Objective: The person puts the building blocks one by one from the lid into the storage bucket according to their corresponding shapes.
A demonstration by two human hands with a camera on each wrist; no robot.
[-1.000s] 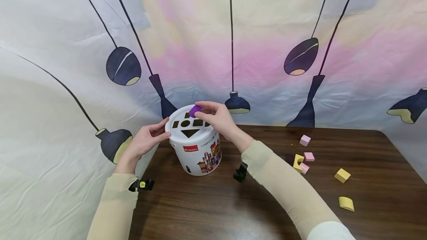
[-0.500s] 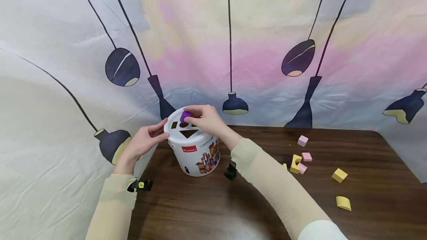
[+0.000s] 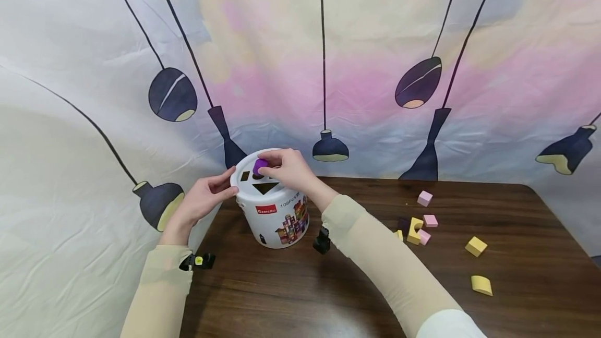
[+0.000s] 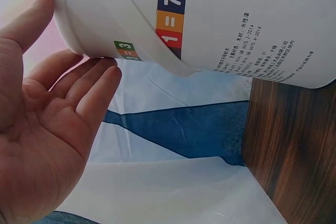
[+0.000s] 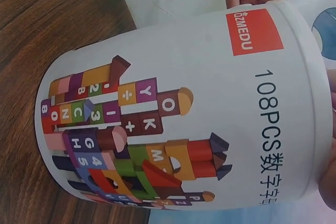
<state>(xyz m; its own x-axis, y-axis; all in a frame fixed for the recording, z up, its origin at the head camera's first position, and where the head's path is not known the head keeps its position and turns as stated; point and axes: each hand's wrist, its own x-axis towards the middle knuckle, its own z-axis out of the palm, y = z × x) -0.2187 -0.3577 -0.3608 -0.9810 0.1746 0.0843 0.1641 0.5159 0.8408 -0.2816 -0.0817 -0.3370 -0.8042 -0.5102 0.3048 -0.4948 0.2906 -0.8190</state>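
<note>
A white bucket [image 3: 274, 229] of building blocks stands upright on the table, its white lid [image 3: 241, 190] cut with shaped holes. Between thumb and fingers of my right hand [image 3: 292, 171] is a small purple block [image 3: 260, 166], held right at the round hole in the lid's middle and partly covering it. How deep the block sits there I cannot tell. My left hand [image 3: 206, 198] rests against the bucket's left rim; in the left wrist view its fairly straight fingers [image 4: 100, 85] touch the side. The right wrist view shows mostly the bucket's printed wall [image 5: 199, 61].
On the brown table [image 3: 366, 296] to the right lie several loose blocks: a pink block [image 3: 424, 198], a yellow arch block [image 3: 415, 231], a yellow block [image 3: 476, 246] and a yellow rounded block [image 3: 481, 285]. A fabric backdrop [image 3: 366, 119] printed with lamps hangs close behind the bucket.
My right hand has carried the purple block leftward from the lid's far right part to the round hole, then slightly lower. The left hand stays at the rim.
</note>
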